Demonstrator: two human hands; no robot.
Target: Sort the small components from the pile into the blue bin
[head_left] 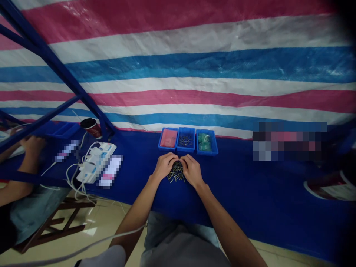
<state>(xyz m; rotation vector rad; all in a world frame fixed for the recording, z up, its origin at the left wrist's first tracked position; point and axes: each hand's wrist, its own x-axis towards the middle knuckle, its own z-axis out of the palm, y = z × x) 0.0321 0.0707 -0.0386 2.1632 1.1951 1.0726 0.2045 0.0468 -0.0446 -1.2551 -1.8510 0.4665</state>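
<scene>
A loose pile of thin dark metal pieces, screws or nails (176,173), lies on the blue tabletop between my hands. My left hand (165,166) rests at the pile's left side with its fingers bent inward. On the opposite side my right hand (192,170) mirrors it, fingers curled. The fingertips of both hands nearly meet at the pile's far edge; whatever they pinch is too small to make out. Just beyond stand three blue bins: one with pink pieces (168,138), one with similar dark thin pieces (185,141), and one with green pieces (205,143).
To the left lie a white power strip (96,163) with cables, blurred-out phone-like items and a dark cup (92,128). Another cup (330,186) lies at far right. A blue frame post (63,76) and a co-worker's arm (29,159) are at left; striped sheeting hangs behind.
</scene>
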